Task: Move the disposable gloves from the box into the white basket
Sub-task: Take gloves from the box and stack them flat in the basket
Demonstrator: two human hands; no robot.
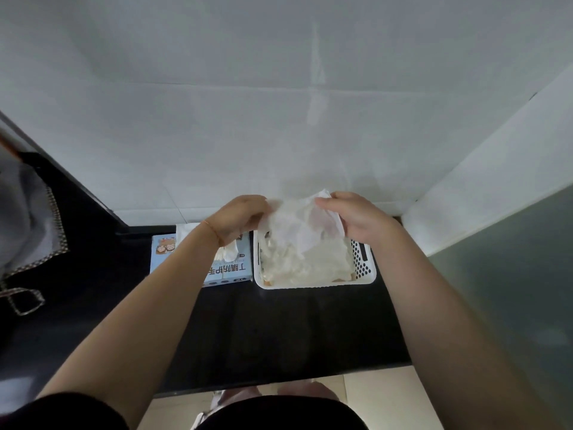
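A translucent white disposable glove (pixel 302 226) hangs above the white basket (pixel 362 268), stretched between both hands. My left hand (pixel 240 215) pinches its left edge and my right hand (pixel 356 215) pinches its upper right edge. Several more gloves (pixel 310 262) lie piled inside the perforated basket on the black counter. The light blue glove box (pixel 228 271) lies just left of the basket, partly hidden by my left forearm, with a white glove (pixel 229 251) sticking out of its opening.
The black counter (pixel 263 330) runs from the white tiled wall to its front edge near me. A grey cloth with a checked border (pixel 34 231) hangs at the left. A white wall and a grey panel close off the right side.
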